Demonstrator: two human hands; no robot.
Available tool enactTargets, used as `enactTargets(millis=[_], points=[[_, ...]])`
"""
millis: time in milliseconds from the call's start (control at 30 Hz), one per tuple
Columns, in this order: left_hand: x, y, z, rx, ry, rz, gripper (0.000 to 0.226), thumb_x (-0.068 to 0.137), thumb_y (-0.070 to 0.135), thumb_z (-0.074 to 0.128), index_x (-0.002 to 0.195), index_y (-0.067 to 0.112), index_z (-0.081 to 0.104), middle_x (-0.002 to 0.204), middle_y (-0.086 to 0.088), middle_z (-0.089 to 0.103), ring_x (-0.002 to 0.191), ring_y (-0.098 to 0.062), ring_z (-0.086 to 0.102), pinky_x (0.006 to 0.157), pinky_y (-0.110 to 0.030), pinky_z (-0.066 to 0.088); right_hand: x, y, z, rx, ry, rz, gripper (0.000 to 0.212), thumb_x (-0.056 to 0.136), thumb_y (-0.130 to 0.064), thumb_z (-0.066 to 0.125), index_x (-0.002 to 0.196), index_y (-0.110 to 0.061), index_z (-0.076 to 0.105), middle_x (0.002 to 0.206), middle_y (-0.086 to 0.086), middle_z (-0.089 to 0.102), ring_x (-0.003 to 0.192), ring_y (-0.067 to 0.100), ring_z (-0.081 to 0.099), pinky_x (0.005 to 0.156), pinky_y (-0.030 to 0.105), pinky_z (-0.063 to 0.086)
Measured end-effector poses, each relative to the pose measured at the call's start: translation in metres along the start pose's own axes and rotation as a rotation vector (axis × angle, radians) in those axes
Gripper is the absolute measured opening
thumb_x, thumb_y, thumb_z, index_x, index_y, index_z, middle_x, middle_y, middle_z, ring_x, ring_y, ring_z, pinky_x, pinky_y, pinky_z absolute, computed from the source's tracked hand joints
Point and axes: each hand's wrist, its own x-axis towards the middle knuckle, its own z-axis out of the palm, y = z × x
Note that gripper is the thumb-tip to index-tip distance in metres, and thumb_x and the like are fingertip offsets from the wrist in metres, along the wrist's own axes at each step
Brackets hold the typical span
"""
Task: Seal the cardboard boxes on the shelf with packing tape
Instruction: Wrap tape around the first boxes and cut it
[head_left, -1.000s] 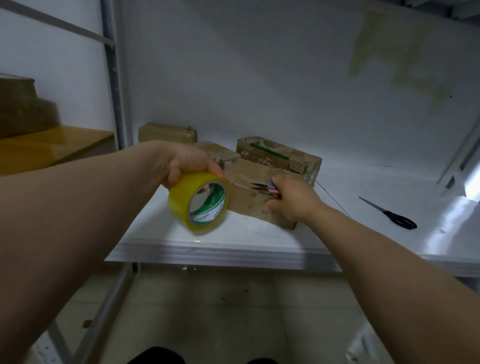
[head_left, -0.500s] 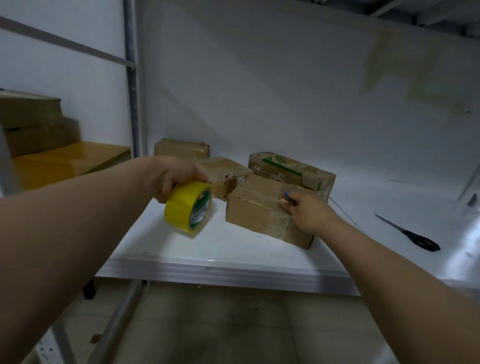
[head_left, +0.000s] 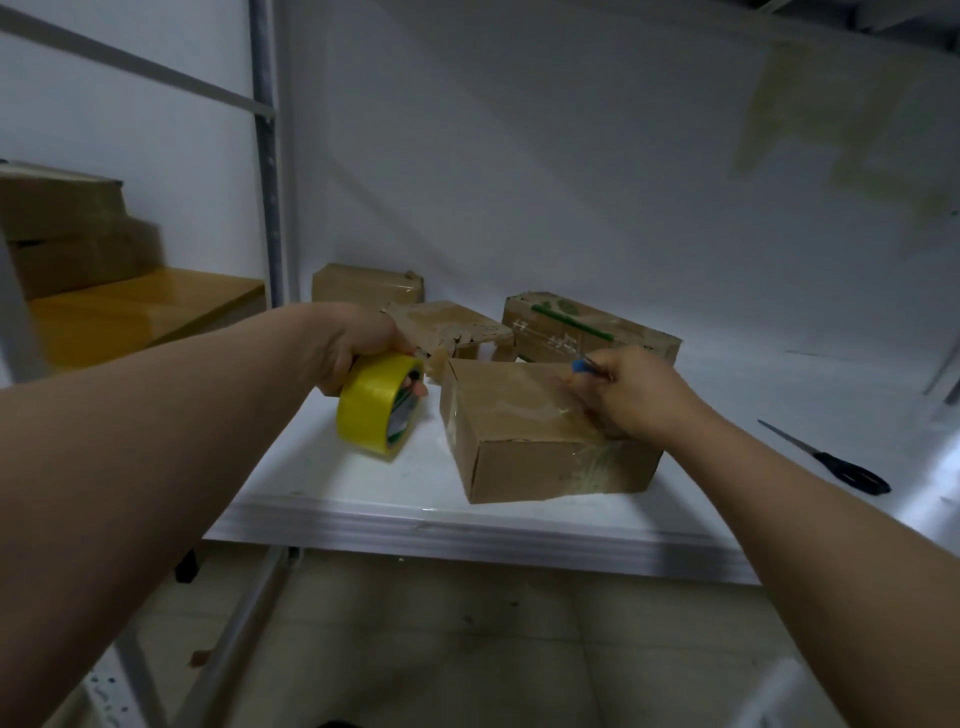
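Note:
My left hand (head_left: 363, 351) grips a yellow roll of packing tape (head_left: 376, 402), held just above the white shelf (head_left: 415, 519) left of the nearest cardboard box (head_left: 524, 441). That box has clear tape across its top and down its front right. My right hand (head_left: 631, 395) rests on the box's top right and holds a small tool with a blue handle (head_left: 581, 365); most of the tool is hidden in the fist. Behind stand three more cardboard boxes: a torn one (head_left: 452, 330), one with green print (head_left: 587, 332), and one at the back left (head_left: 363, 283).
Black-handled scissors (head_left: 836, 465) lie on the shelf to the right. A metal upright (head_left: 267, 156) stands at the left, with a yellow board (head_left: 130, 317) and stacked boxes (head_left: 62, 228) beyond it. The shelf's front edge is near me, floor below.
The tape roll has moved left, away from the nearest box, and turned edge-on. My right hand has shifted along the box top toward its right side. The view has moved closer.

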Motion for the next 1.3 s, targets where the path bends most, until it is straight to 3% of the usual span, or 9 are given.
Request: enactTargets(millis=[133,300,533,700,867,967,1033,1167,1300], points=[[0.011,-0.004,0.000,-0.005,-0.117,-0.068,0.028,0.098,0.031,0.062,0.103,0.004,0.065,0.072,-0.014,0.074,0.048,-0.025,0.069,0.046,-0.037,0.058,0.015,0.002,0.004,-0.228,0.072,0.196,0.027,0.106,-0.029,0.044,0.109,-0.016,0.067,0.098,0.005,0.062,0.088,0.025,0.056,0.079,0.034,0.047],[0.012,-0.005,0.012,0.014,-0.178,-0.014,0.030,0.086,0.023,0.076,0.112,0.011,0.066,0.096,-0.014,0.076,0.074,-0.026,0.069,0.092,-0.041,0.053,0.011,0.019,0.010,-0.130,-0.120,0.402,0.046,0.108,-0.032,0.038,0.130,0.006,0.054,0.132,0.023,0.056,0.121,0.038,0.056,0.104,0.043,0.046],[0.011,0.007,0.023,-0.020,-0.138,0.092,0.009,0.093,0.015,0.065,0.090,0.006,0.068,0.078,-0.014,0.070,0.074,-0.024,0.066,0.072,-0.031,0.053,0.002,0.041,0.014,0.382,0.138,0.439,0.039,0.099,-0.035,0.060,0.128,-0.008,0.061,0.121,0.013,0.065,0.112,0.034,0.062,0.102,0.051,0.049],[0.000,0.022,0.017,-0.109,-0.122,0.164,0.016,0.095,0.009,0.061,0.081,0.001,0.065,0.062,-0.016,0.068,0.048,-0.023,0.066,0.039,-0.028,0.052,-0.007,0.033,0.009,0.498,0.356,0.279,0.035,0.101,-0.024,0.056,0.133,-0.010,0.049,0.119,0.005,0.064,0.107,0.025,0.062,0.099,0.046,0.051],[-0.008,0.020,0.017,-0.166,-0.086,0.222,0.012,0.091,0.013,0.069,0.095,0.003,0.065,0.083,-0.018,0.070,0.073,-0.030,0.067,0.051,-0.032,0.060,-0.013,0.025,0.008,0.532,0.361,0.227,0.032,0.101,-0.017,0.056,0.130,-0.013,0.041,0.111,-0.002,0.058,0.106,0.022,0.058,0.097,0.044,0.049],[-0.008,0.015,0.017,-0.258,-0.118,0.257,0.049,0.081,0.043,0.077,0.110,0.007,0.064,0.098,-0.020,0.070,0.088,-0.035,0.068,0.085,-0.045,0.059,-0.019,0.034,0.013,0.559,0.311,0.242,0.037,0.100,-0.013,0.059,0.133,-0.015,0.042,0.122,-0.001,0.057,0.110,0.020,0.057,0.097,0.040,0.049],[-0.005,0.013,0.017,-0.295,-0.133,0.238,0.066,0.073,0.058,0.078,0.112,0.008,0.059,0.099,-0.021,0.070,0.087,-0.036,0.069,0.094,-0.051,0.054,-0.026,0.041,0.016,0.580,0.252,0.241,0.036,0.099,-0.008,0.058,0.131,-0.019,0.044,0.122,-0.002,0.057,0.109,0.018,0.057,0.093,0.035,0.047],[0.002,0.013,0.016,-0.283,-0.108,0.226,0.049,0.083,0.039,0.077,0.111,0.005,0.057,0.085,-0.021,0.069,0.073,-0.032,0.068,0.074,-0.041,0.058,-0.029,0.054,0.014,0.680,0.205,0.348,0.023,0.101,-0.008,0.053,0.101,-0.030,0.060,0.106,-0.009,0.065,0.098,0.015,0.060,0.097,0.041,0.048],[0.001,0.019,0.013,-0.254,-0.099,0.209,0.051,0.083,0.032,0.078,0.121,0.001,0.062,0.085,-0.023,0.072,0.068,-0.031,0.070,0.076,-0.041,0.057,-0.023,0.042,-0.003,0.601,0.557,0.342,0.017,0.105,-0.021,0.045,0.099,-0.023,0.061,0.102,0.001,0.068,0.097,0.023,0.062,0.090,0.041,0.050]])
